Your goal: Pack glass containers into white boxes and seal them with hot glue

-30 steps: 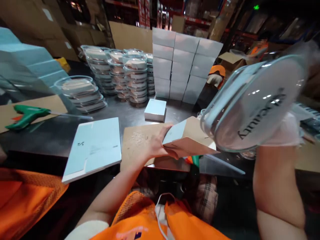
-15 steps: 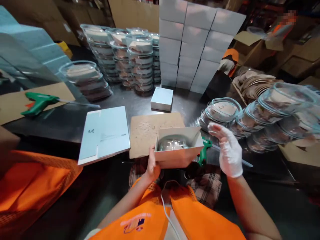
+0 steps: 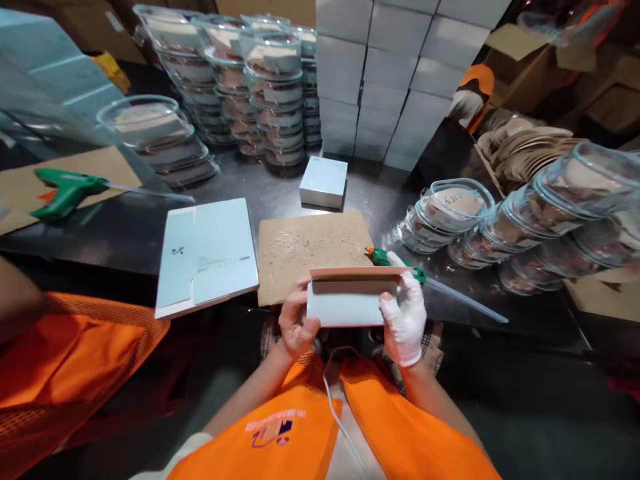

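Note:
A small white cardboard box (image 3: 350, 303) is held between my two hands, close to the table's front edge. Its flap stands partly raised along the far side, and the glass piece inside is now hidden. My bare left hand (image 3: 299, 320) grips the box's left end, thumb on the near face. Wearing a white glove, my right hand (image 3: 404, 317) holds the right end, thumb on the same face. Just beyond lies a brown cardboard sheet (image 3: 310, 247) with dried glue marks. A green glue gun (image 3: 383, 257) with a clear glue stick rests behind my right hand.
Flat white cartons (image 3: 207, 253) lie left, a closed white box (image 3: 323, 181) ahead. Glass containers stand in stacks (image 3: 277, 100) at the back and lean (image 3: 540, 213) at right. White boxes (image 3: 390, 87) form a wall. Another glue gun (image 3: 70, 190) and a person's orange vest (image 3: 100, 347) are left.
My right hand has come in from the right and taken the box's right end. The box is tipped, its upright flap folded down over the opening. The view has shifted slightly.

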Action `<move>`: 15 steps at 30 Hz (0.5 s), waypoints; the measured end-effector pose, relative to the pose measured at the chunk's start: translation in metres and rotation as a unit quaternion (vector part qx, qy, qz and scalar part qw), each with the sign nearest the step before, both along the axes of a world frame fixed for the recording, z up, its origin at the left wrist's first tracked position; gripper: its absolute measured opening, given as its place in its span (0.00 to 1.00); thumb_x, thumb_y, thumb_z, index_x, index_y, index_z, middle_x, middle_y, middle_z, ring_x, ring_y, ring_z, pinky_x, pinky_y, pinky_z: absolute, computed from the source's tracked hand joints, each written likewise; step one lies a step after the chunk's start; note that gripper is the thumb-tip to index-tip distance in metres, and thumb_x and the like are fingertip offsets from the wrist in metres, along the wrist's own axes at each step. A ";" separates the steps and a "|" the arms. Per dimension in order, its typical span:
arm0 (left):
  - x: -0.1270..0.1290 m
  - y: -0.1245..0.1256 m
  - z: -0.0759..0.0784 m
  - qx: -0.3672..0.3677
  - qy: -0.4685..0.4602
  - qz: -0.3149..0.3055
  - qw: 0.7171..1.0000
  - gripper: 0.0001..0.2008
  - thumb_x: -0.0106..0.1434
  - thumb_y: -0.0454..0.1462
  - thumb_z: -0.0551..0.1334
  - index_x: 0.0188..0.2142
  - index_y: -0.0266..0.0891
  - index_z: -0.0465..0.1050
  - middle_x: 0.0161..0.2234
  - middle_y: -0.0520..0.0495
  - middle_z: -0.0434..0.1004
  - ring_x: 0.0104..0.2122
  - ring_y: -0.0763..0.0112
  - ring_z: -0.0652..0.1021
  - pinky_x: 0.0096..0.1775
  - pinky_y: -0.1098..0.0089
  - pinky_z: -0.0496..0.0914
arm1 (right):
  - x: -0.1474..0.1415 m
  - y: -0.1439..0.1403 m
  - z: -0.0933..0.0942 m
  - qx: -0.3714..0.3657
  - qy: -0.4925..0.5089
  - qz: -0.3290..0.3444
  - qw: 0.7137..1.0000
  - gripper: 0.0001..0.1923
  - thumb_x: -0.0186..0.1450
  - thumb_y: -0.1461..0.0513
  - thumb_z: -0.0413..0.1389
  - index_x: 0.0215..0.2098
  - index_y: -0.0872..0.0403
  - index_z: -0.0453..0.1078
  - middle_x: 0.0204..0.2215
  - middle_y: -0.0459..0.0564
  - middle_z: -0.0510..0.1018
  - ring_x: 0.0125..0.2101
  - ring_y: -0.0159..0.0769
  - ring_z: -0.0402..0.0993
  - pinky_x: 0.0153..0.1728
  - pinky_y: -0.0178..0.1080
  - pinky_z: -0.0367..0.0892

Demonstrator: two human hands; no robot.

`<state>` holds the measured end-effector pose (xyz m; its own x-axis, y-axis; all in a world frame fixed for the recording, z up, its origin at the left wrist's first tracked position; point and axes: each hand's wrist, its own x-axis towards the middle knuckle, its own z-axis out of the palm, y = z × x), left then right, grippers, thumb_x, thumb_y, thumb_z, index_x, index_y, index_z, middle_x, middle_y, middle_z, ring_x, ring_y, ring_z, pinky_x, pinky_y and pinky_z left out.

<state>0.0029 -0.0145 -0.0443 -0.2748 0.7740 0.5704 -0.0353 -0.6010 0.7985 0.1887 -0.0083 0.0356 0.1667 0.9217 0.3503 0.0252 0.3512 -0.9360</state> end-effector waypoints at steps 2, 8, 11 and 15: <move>0.002 0.001 0.004 0.029 -0.016 0.016 0.999 0.26 0.69 0.51 0.65 0.64 0.62 0.64 0.54 0.47 0.80 0.47 0.61 0.83 0.45 0.60 0.78 | -0.011 -0.003 0.007 -0.003 0.034 -0.035 0.999 0.26 0.67 0.57 0.64 0.62 0.44 0.65 0.69 0.53 0.71 0.68 0.46 0.69 0.69 0.54 0.63; -0.021 0.011 0.019 0.061 0.139 -0.011 0.988 0.25 0.68 0.60 0.64 0.43 0.42 0.86 0.48 0.41 0.80 0.45 0.58 0.81 0.46 0.62 0.75 | 0.033 -0.002 0.014 -0.103 -0.057 -0.054 0.992 0.23 0.68 0.50 0.60 0.58 0.47 0.65 0.63 0.57 0.76 0.57 0.45 0.79 0.57 0.48 0.73; -0.029 0.016 0.023 0.087 0.166 -0.035 0.982 0.31 0.66 0.64 0.62 0.46 0.42 0.86 0.50 0.40 0.77 0.46 0.59 0.81 0.45 0.63 0.75 | 0.080 -0.001 0.006 -0.220 -0.278 -0.188 0.916 0.24 0.70 0.43 0.51 0.46 0.52 0.73 0.50 0.60 0.82 0.48 0.51 0.81 0.52 0.51 0.73; -0.024 0.021 0.021 0.139 0.193 -0.016 0.971 0.34 0.59 0.66 0.68 0.48 0.41 0.82 0.46 0.41 0.75 0.48 0.57 0.78 0.49 0.60 0.75 | 0.104 0.008 -0.009 -0.399 -0.386 -0.176 0.813 0.22 0.58 0.45 0.64 0.40 0.52 0.76 0.41 0.59 0.83 0.48 0.57 0.80 0.52 0.51 0.69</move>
